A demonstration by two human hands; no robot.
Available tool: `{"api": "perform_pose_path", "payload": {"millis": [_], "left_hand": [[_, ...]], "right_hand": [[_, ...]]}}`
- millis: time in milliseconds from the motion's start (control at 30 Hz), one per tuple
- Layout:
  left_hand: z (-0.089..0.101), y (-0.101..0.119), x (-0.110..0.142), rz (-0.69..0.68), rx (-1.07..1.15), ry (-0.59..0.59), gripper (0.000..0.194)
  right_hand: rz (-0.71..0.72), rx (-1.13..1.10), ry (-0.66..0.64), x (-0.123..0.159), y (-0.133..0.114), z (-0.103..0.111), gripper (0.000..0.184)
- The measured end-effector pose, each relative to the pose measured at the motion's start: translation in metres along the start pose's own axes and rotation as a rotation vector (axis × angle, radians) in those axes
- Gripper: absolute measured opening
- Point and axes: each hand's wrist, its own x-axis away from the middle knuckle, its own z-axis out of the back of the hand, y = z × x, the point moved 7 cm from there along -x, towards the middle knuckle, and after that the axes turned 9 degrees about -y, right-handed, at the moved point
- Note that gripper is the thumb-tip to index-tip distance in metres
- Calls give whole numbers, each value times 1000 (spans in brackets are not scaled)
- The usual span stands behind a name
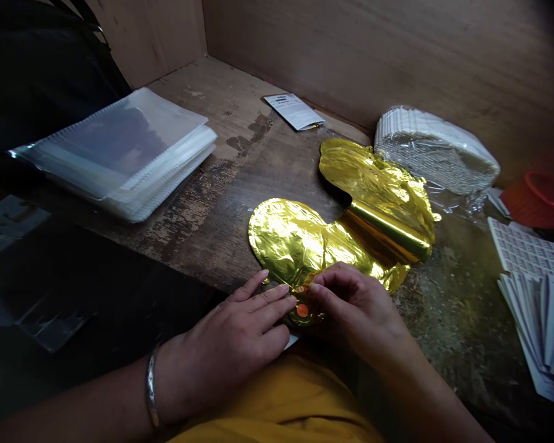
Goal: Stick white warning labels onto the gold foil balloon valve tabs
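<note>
Near edge of the worn wooden table [240, 166], just beyond the yellow cloth [286, 406]: gold foil piece [289, 237], lying flat for the most part. Bent outline, notch opening away to the left; one rounded lobe points left, nearer the hands, a second lies farther off and also reaches left. Raised tube-like fold between them, its long axis slanting from the notch toward near right. Small round tab end points back at the wearer.

Surface mirror-bright, crinkled, seam along the rim, small tabs on the far right edge. Orange dot [303, 310] on the near end, smaller orange mark [301, 289] just above it.

Left hand [242, 329] palm down, fingers extended and slightly spread, tips at the foil's near edge; no closed grip. Silver bangle [151, 387] on that wrist. Right hand [311, 289] comes in from the right, thumb and index finger nearly together in a narrow pinch at the near edge, other fingers curled.

Around: clear bag stack [129, 147] left, printed card [295, 111] beyond, wrapped white bundle [436, 147] far right, red basket [538, 200] beside it.
</note>
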Motion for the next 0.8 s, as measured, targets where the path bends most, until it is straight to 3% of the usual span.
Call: {"api": "perform_pose_path", "payload": {"millis": [267, 800], "left_hand": [[0, 0, 1, -3, 7, 71, 11], [0, -2, 0, 0, 9, 68, 11]], "right_hand": [[-11, 33, -3, -1, -2, -2, 19], [-3, 30, 3, -3, -2, -1, 17]]}}
